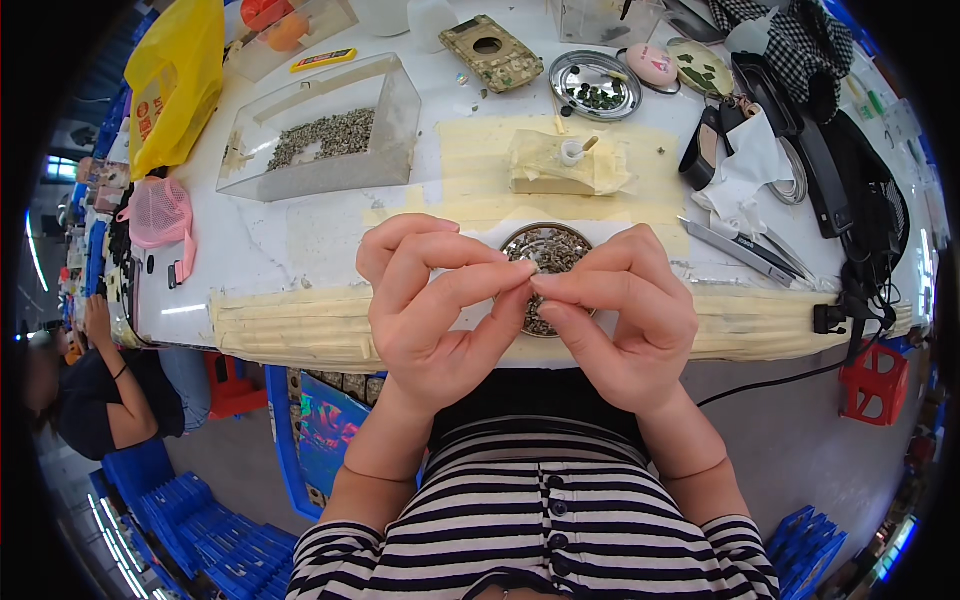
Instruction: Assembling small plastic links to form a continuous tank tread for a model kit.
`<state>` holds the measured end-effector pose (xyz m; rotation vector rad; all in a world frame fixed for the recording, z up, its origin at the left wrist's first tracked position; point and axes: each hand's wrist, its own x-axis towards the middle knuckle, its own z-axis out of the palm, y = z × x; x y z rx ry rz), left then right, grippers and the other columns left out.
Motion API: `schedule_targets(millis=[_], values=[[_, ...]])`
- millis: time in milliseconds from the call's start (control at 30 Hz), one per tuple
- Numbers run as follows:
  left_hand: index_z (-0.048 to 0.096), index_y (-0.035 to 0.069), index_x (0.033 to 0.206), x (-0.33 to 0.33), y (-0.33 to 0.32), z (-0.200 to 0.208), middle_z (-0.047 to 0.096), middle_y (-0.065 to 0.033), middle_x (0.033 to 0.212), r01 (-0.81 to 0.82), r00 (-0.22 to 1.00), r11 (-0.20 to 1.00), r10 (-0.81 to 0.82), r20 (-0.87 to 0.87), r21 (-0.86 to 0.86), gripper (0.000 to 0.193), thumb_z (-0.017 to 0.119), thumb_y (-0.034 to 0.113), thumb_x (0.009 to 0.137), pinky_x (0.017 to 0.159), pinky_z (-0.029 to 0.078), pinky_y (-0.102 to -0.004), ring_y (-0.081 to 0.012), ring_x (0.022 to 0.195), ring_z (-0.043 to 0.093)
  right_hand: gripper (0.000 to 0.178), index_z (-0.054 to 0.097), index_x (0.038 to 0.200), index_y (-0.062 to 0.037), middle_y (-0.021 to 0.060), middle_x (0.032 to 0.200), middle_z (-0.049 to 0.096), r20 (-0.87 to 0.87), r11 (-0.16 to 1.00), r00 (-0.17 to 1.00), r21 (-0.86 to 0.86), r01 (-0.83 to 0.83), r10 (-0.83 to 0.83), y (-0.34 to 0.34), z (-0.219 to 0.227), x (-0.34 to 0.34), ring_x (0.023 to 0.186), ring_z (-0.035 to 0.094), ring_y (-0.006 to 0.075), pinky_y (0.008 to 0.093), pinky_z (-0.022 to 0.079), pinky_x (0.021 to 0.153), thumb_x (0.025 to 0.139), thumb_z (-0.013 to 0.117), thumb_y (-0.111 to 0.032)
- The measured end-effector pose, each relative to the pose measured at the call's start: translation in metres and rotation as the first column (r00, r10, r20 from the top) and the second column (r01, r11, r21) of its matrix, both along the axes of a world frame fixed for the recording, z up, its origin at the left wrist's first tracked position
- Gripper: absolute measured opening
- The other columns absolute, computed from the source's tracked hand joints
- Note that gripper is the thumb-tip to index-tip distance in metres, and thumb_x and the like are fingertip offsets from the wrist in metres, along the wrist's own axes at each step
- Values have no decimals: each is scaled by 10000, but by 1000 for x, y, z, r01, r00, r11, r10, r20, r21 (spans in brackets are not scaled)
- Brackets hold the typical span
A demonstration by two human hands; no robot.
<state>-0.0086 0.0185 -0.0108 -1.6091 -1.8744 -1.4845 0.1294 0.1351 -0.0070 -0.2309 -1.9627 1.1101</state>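
Observation:
Both hands meet over a round metal dish (pixel 548 225) full of small grey-brown pieces, close to the table's front edge. My left hand (pixel 428 315) is closed in a pinch, thumb against index finger. Opposite it, my right hand (pixel 632 320) pinches the same way, and the fingertips of the two nearly touch. Whatever lies between them is too small to make out. Just beyond the dish stands a block wrapped in cream tape (pixel 570 172), with a small white cup-like piece and a stick on top.
A clear bin (pixel 400 140) of similar pieces stands at the back left, beside a yellow bag (pixel 175 85). Farther back are a camouflage-patterned box (pixel 490 50) and a metal plate of dark green pieces (pixel 597 97). Tweezers (pixel 740 250) lie right. Another person (pixel 110 395) sits left.

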Motion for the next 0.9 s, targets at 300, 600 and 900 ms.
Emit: schedule_targets(millis=[300, 600, 900], values=[[780, 164, 909, -1, -1, 1, 670, 34, 885, 45, 999, 999, -45, -4, 8, 278, 829, 76, 650, 855, 432, -345, -247, 962, 528, 140, 717, 908, -46, 58, 820, 669, 19, 984, 996, -158, -79, 84, 0, -2, -5, 749, 581, 193, 297, 449, 701, 784, 782, -48], [781, 161, 904, 0, 0, 1, 667, 37, 877, 9, 1000, 1000, -10, -26, -5, 273, 831, 75, 651, 857, 431, -342, -241, 961, 526, 142, 707, 863, -61, 37, 806, 669, -6, 980, 1000, -197, -21, 20, -2, -3, -3, 737, 567, 180, 287, 437, 673, 757, 797, -34], [779, 158, 908, 0, 1, 0, 671, 39, 879, -8, 1000, 1000, 8, -19, -12, 278, 830, 65, 651, 858, 420, -343, -241, 958, 524, 196, 753, 888, -74, 35, 808, 656, -26, 1000, 1000, -29, -7, 6, 0, -2, -2, 736, 573, 188, 287, 443, 644, 714, 825, -21]])
